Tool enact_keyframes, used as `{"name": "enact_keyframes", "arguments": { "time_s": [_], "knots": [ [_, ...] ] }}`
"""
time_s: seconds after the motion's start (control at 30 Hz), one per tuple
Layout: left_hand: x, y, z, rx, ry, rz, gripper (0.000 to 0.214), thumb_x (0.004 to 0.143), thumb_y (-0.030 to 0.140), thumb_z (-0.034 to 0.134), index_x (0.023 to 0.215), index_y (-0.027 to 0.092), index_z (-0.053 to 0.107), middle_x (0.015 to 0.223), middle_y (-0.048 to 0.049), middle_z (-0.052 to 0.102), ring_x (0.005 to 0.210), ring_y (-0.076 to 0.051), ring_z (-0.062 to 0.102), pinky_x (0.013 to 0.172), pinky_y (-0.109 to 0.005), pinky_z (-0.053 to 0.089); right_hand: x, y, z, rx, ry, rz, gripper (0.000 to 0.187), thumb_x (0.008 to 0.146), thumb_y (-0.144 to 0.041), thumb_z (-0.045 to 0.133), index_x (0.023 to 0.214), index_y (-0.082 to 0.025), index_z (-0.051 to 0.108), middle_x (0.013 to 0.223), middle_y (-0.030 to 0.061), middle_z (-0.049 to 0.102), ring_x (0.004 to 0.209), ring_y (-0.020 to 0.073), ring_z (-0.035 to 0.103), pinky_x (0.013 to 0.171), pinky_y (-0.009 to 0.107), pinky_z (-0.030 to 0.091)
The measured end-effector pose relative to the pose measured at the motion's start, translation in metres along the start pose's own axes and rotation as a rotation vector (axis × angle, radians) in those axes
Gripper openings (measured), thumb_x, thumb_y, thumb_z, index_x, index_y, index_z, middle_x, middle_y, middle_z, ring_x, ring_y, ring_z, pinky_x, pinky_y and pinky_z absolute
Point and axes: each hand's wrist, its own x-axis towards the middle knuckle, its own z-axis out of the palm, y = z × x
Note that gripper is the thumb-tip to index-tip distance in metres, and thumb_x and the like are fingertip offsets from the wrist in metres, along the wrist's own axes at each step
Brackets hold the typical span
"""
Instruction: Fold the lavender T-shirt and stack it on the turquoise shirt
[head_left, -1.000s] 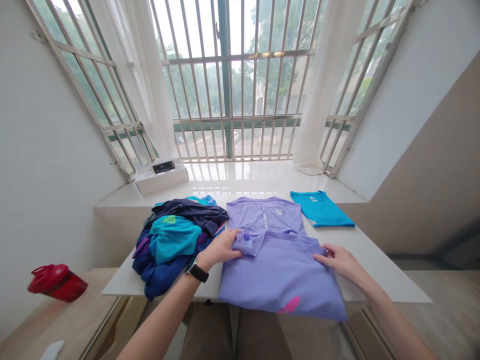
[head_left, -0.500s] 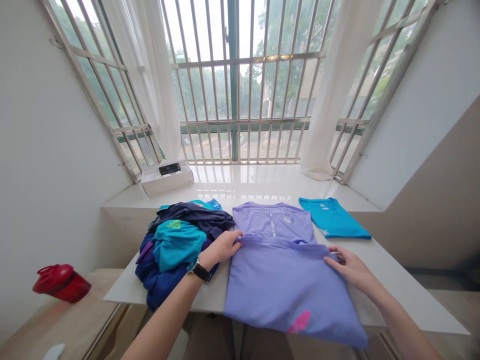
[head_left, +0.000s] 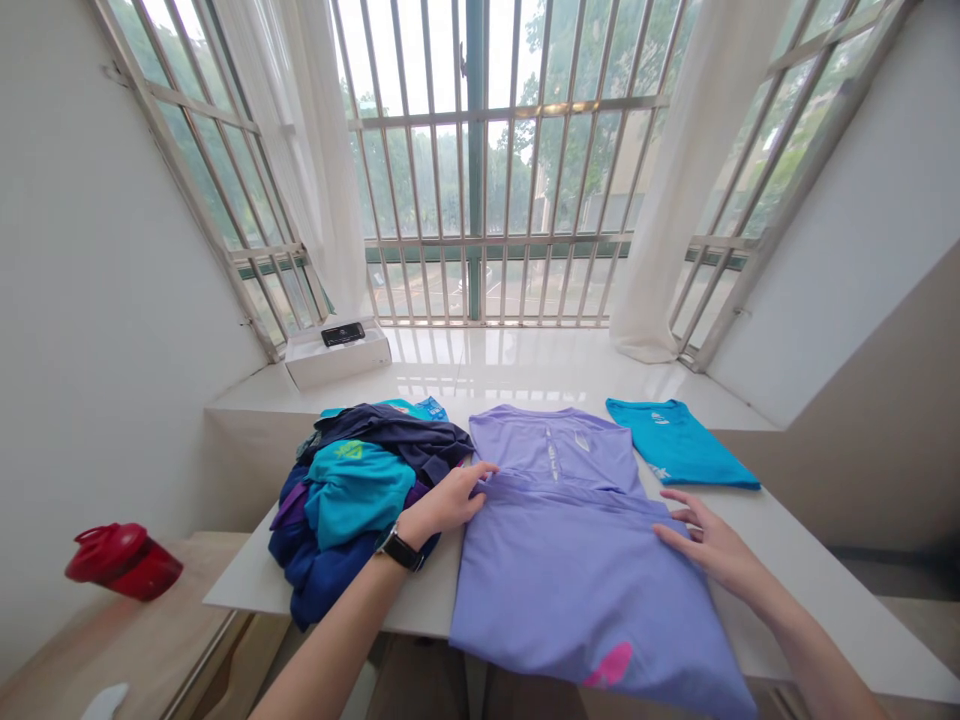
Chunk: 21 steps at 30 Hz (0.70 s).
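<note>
A lavender T-shirt (head_left: 562,570) lies on the white table, its lower part folded up over itself and its near end hanging past the front edge. At the left end of the fold my left hand (head_left: 450,497), wearing a black watch (head_left: 400,549), has its fingers closed on the cloth. Beside the fold's right end, my right hand (head_left: 703,540) is open, thumb and fingers apart, with fingertips at the fabric. A pink print (head_left: 609,665) shows near the shirt's lower edge.
To the left is a heap of crumpled clothes (head_left: 360,495). A folded bright blue T-shirt (head_left: 682,445) lies at the right. Behind, a white box (head_left: 337,368) with a black device (head_left: 343,334) stands on the sill. A red shaker bottle (head_left: 124,562) is at far left.
My right hand has let go of the fold's right end and its fingers have spread. The folded layer lies flatter. My left hand stays at the left edge. The view has shifted slightly.
</note>
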Motion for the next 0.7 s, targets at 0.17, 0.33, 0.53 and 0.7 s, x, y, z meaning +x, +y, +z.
{"name": "enact_keyframes", "arguments": {
  "time_s": [0.17,0.33,0.53,0.7],
  "knots": [
    [0.007,-0.006,-0.002,-0.014,0.038,0.036,0.057,0.082,0.005,0.047,0.137,0.020,0.050,0.127,-0.0094,0.063,0.108,-0.019,0.063,0.097,-0.032,0.050,0.009,-0.031,0.002,-0.139,0.136,-0.090,0.063,0.064,-0.060,0.064,0.114,-0.021,0.061,0.105,0.0120,0.071,0.089,0.0287,0.068,0.075,0.040,0.055],
    [0.021,-0.011,-0.003,0.082,-0.010,0.091,0.049,0.080,0.006,0.052,0.127,0.019,0.056,0.118,-0.0072,0.065,0.102,-0.020,0.063,0.095,-0.032,0.050,0.021,-0.107,0.029,-0.092,0.027,-0.296,0.042,0.078,-0.055,0.060,0.106,-0.023,0.064,0.107,0.0100,0.071,0.093,0.0260,0.067,0.080,0.039,0.053],
    [0.019,-0.009,-0.004,0.164,0.044,0.064,0.039,0.083,0.011,0.058,0.120,0.022,0.056,0.113,-0.0058,0.064,0.101,-0.021,0.061,0.092,-0.030,0.049,0.002,-0.149,0.103,-0.335,-0.282,-0.489,0.022,0.088,-0.042,0.055,0.102,-0.025,0.059,0.095,0.0042,0.067,0.080,0.0202,0.063,0.075,0.035,0.051],
    [0.018,-0.004,-0.002,0.384,-0.005,0.040,0.016,0.089,0.016,0.057,0.103,0.022,0.060,0.105,-0.0054,0.064,0.099,-0.022,0.059,0.087,-0.031,0.048,-0.010,-0.145,0.125,-0.492,-0.337,-0.502,0.018,0.089,-0.042,0.057,0.096,-0.025,0.056,0.099,0.0057,0.064,0.092,0.0234,0.062,0.084,0.037,0.050]
  ]
}}
